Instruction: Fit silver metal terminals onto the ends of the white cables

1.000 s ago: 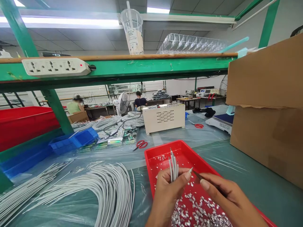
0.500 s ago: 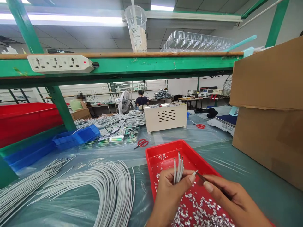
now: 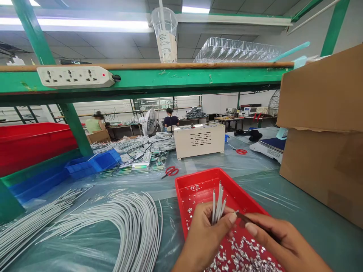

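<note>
My left hand [image 3: 202,234] is closed around several short ends of grey cable [image 3: 218,206], which stand up out of the fist with dark tips. Its thumb and forefinger pinch one more cable end, of which only a small bright tip shows. In my right hand [image 3: 279,236] is a thin dark metal tool [image 3: 244,218] that looks like tweezers, its point touching or nearly touching that tip. Both hands are over a red tray [image 3: 179,202], with shiny silver foil scraps [image 3: 249,254] scattered across its floor.
A curved bundle of grey cables [image 3: 138,226] lies left of the tray, a straighter bundle [image 3: 36,215] beyond it. Red-handled scissors [image 3: 171,171] lie behind the tray, before a cream metal box [image 3: 200,140]. Cardboard boxes [image 3: 320,151] stand right. A green shelf [image 3: 198,78] crosses overhead.
The cable ends in my left hand have tilted a little and sit slightly lower. The pinched tip and the tool's point have shifted slightly down and right together.
</note>
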A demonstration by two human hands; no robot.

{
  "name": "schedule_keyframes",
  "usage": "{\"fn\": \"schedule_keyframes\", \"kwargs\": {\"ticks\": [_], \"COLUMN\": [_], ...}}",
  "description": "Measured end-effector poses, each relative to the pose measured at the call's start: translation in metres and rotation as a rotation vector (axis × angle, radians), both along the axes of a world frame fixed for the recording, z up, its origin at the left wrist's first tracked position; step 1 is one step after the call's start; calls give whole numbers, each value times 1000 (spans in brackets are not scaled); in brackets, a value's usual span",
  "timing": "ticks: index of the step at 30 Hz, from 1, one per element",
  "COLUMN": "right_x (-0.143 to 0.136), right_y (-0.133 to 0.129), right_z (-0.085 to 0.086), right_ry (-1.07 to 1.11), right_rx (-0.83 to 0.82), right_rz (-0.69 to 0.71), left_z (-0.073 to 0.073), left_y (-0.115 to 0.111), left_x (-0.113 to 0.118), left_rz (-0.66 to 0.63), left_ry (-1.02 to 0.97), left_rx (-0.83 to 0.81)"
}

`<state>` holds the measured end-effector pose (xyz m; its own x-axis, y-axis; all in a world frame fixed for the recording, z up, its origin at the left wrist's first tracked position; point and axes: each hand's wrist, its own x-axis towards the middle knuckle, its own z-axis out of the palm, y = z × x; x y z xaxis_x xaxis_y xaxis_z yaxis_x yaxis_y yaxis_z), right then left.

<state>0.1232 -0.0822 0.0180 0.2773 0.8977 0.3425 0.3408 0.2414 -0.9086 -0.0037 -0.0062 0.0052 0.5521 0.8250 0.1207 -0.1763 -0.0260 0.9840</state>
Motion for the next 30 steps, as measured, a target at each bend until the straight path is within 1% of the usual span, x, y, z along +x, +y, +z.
{"fn": "schedule_keyframes", "kwargs": {"ticks": [2,3,5,7,8,9,11,13,16,19,21,24,26,28,30], "right_x": [1,2,6,8,9,9,7,3,-1,1,4,6,6,5,4], "right_y": [0,1,2,4,5,5,6,5,5,6,7,11,14,16,16], "right_z": [-1,-2,-4,-8,-10,-12,-15,-17,-18,-17,-18,-20,-23,-25,-26], "right_ry": [9,9,13,22,32,46,79,109,167,227,271,354,380,377,364], "right_rx": [-27,-44,-83,-99,-101,-97,-82,-72,-78,-66,-58,-88,-106,-113,-123], "right_rz": [10,36,123,205,222,219,167,81,-14,-34,-37,-47,-83,-124,-134], "left_z": [-4,-6,-10,-13,-13,-13,-11,-8,-6,-7,-10,-12,-14,-16,-18], "left_y": [0,-1,-1,-3,-3,-4,-5,-6,-5,-1,1,1,0,-3,-5], "left_x": [2,3,6,9,10,10,11,11,10,10,11,12,13,15,17], "left_rz": [63,110,202,259,282,300,328,324,223,108,81,74,86,137,186], "left_ry": [2,-2,-13,-17,-12,-1,22,33,3,-44,-65,-60,-54,-67,-83], "left_rx": [5,5,22,67,100,138,213,238,125,38,30,41,36,14,-4]}}
